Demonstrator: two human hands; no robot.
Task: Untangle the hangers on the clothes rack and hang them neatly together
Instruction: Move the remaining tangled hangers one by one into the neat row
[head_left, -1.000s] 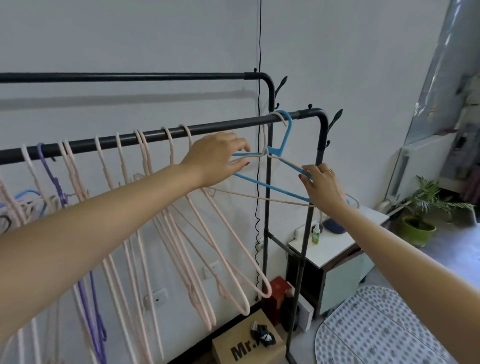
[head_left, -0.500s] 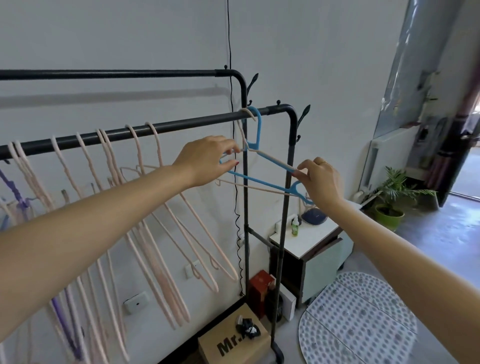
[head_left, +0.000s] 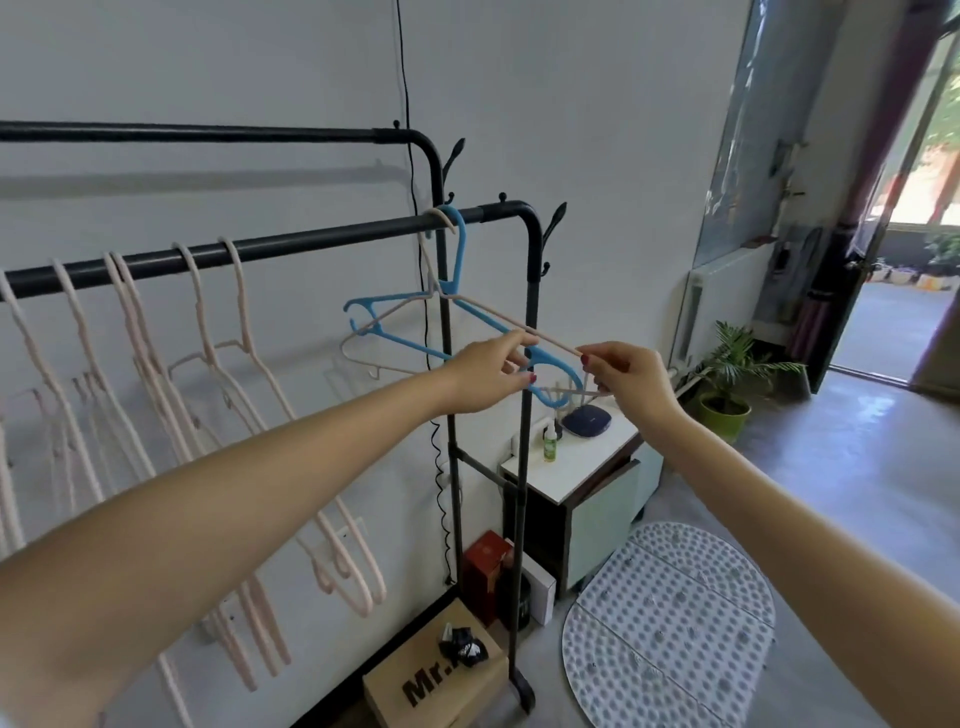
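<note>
Mid-untangle at the front rail (head_left: 322, 243)'s right end: left hand (head_left: 485, 376) pinched on the blue hanger (head_left: 410, 340), right hand (head_left: 626, 376) pinching the pink hanger (head_left: 511, 321) threaded through it — next, probably, slipping pink free.

Soft daylight enters from the open doorway (head_left: 898, 270) at far right, the rack rail (head_left: 208, 132) shadows the white wall (head_left: 571, 104), and wide-angle bending curves the edges.

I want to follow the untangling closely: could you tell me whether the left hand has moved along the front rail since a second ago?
Yes. The left hand has moved rightward, from left of the blue hanger's hook to the rack's end post, beside the right hand.
</note>
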